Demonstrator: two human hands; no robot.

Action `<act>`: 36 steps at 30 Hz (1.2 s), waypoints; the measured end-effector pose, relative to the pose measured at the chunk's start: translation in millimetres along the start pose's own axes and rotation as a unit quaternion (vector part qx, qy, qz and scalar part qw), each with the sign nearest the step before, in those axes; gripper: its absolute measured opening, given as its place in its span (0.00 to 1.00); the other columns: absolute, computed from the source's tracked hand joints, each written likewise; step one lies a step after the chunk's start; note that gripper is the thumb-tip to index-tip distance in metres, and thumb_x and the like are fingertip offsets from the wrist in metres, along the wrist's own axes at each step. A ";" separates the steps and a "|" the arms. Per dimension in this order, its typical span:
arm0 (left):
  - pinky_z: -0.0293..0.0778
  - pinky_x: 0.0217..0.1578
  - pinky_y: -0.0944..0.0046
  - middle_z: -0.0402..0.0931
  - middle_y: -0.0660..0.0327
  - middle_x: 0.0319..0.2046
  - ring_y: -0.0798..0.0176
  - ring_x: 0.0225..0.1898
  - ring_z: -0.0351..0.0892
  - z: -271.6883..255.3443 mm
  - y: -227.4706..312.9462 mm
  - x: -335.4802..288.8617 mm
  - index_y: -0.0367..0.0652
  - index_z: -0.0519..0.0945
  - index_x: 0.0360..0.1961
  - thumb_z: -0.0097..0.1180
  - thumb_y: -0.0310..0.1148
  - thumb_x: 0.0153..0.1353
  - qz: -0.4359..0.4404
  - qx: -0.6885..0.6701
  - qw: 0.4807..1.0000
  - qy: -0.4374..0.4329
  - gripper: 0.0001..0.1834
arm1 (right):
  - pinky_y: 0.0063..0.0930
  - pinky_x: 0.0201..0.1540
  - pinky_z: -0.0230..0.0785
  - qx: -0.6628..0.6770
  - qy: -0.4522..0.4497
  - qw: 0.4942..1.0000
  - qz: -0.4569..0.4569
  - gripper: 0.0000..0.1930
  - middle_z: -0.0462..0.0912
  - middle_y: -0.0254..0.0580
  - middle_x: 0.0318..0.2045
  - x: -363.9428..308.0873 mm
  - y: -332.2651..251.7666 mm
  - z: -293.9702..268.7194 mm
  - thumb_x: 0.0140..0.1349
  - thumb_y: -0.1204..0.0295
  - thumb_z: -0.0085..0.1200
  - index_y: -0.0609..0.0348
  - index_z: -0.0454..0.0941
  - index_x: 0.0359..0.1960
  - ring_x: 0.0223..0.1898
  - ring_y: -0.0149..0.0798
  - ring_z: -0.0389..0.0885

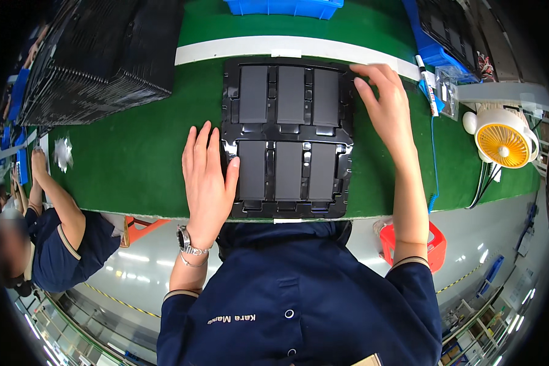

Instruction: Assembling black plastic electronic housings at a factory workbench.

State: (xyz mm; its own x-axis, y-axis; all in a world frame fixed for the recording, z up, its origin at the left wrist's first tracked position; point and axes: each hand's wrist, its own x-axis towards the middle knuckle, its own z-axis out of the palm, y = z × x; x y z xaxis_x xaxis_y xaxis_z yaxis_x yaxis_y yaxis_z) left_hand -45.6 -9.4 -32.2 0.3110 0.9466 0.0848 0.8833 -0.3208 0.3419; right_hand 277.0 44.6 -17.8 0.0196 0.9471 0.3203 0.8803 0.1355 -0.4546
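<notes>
A black moulded plastic tray [287, 132] lies flat on the green table in front of me. In its compartments sit several flat dark grey rectangular pieces [290, 94], in two rows. My left hand [208, 174] rests flat beside the tray's left edge, fingers stretched and nothing held; its thumb reaches over the lower left rim. At the upper right corner, my right hand [384, 104] is curved with thumb and fingers apart. Its fingertips are close to the rim, and I cannot tell whether they touch it.
A tall stack of black trays [104, 55] stands at the left. Blue bins [287, 7] sit at the back. To the right are a marker [427, 85], a coiled blue cord [433, 158] and a small fan [502, 143]. Another person [64, 244] works at the far left.
</notes>
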 end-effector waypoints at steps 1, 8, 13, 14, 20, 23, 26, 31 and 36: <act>0.52 0.69 0.48 0.60 0.49 0.69 0.43 0.72 0.54 1.1 -0.5 -0.1 0.31 0.68 0.64 0.53 0.35 0.67 0.002 0.000 1.000 0.001 0.28 | 0.40 0.48 0.71 -0.013 -0.009 1.000 0.014 0.08 0.81 0.43 0.39 -7.9 -3.0 -6.6 0.62 0.73 0.58 0.58 0.83 0.42 0.43 0.49 0.77; 0.54 0.69 0.48 0.62 0.48 0.68 0.43 0.70 0.57 4.4 2.5 2.4 0.30 0.70 0.63 0.52 0.33 0.67 0.004 -0.061 0.998 0.012 0.26 | 0.49 0.61 0.63 -0.151 -0.060 0.987 0.010 0.18 0.78 0.50 0.50 -87.8 -46.0 -15.3 0.56 0.69 0.63 0.69 0.80 0.44 0.55 0.52 0.73; 0.61 0.63 0.61 0.66 0.50 0.66 0.58 0.64 0.66 -6.8 10.7 5.1 0.34 0.60 0.71 0.51 0.24 0.66 -0.049 -0.315 0.948 0.000 0.32 | 0.51 0.68 0.56 -0.048 -0.026 0.994 0.096 0.18 0.71 0.58 0.60 -92.8 -47.9 -10.8 0.59 0.72 0.60 0.74 0.78 0.47 0.65 0.58 0.65; 0.65 0.58 0.67 0.68 0.52 0.64 0.65 0.58 0.70 -11.3 17.8 4.4 0.36 0.56 0.73 0.51 0.22 0.66 -0.080 -0.412 0.908 -0.016 0.35 | 0.50 0.68 0.56 -0.020 -0.017 0.994 0.108 0.17 0.71 0.59 0.61 -93.6 -44.6 -11.4 0.60 0.73 0.59 0.74 0.79 0.47 0.65 0.59 0.64; 0.72 0.44 0.75 0.82 0.63 0.40 0.76 0.39 0.78 -47.2 14.7 5.0 0.37 0.51 0.74 0.53 0.23 0.68 -0.154 -0.637 0.755 -0.030 0.37 | 0.41 0.64 0.62 0.224 0.052 0.964 0.136 0.10 0.80 0.52 0.55 -75.6 -32.1 -30.1 0.67 0.74 0.50 0.64 0.84 0.41 0.60 0.50 0.74; 0.77 0.46 0.70 0.82 0.58 0.43 0.72 0.42 0.81 -101.9 21.8 16.1 0.34 0.57 0.70 0.53 0.25 0.68 -0.145 -0.655 0.741 -0.034 0.32 | 0.35 0.57 0.67 0.238 0.170 0.951 0.102 0.11 0.82 0.48 0.49 -62.1 -37.3 -49.8 0.69 0.75 0.48 0.67 0.83 0.40 0.53 0.43 0.78; 0.74 0.53 0.67 0.80 0.58 0.50 0.70 0.48 0.79 -146.8 6.2 24.8 0.34 0.61 0.68 0.56 0.28 0.67 -0.130 -0.631 0.764 0.015 0.30 | 0.32 0.52 0.69 0.245 0.222 0.941 0.066 0.10 0.83 0.47 0.43 -49.7 -37.0 -46.6 0.69 0.76 0.47 0.68 0.81 0.37 0.47 0.41 0.80; 0.72 0.55 0.69 0.78 0.59 0.55 0.68 0.52 0.79 -222.7 -17.5 50.3 0.36 0.68 0.65 0.57 0.33 0.66 -0.115 -0.637 0.756 0.095 0.28 | 0.26 0.42 0.71 0.290 0.199 0.931 0.095 0.10 0.82 0.44 0.37 -58.3 -24.0 -21.8 0.70 0.76 0.46 0.69 0.80 0.36 0.39 0.35 0.79; 0.78 0.52 0.67 0.79 0.56 0.54 0.65 0.50 0.82 -268.6 -127.9 100.0 0.35 0.70 0.64 0.55 0.32 0.68 -0.077 -0.667 0.734 0.100 0.24 | 0.24 0.37 0.69 0.301 0.178 0.929 0.124 0.10 0.81 0.41 0.32 -60.1 -19.8 -18.6 0.70 0.76 0.47 0.68 0.80 0.34 0.33 0.31 0.77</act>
State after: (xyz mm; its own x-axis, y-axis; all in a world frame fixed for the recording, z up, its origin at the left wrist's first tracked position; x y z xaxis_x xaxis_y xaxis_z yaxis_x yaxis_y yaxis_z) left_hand -221.7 134.7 183.8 0.0683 0.9969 0.0383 -0.2682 -0.0187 0.9632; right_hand 267.2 -20.4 -12.5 0.4364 0.8292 0.3492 0.4057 0.1651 -0.8990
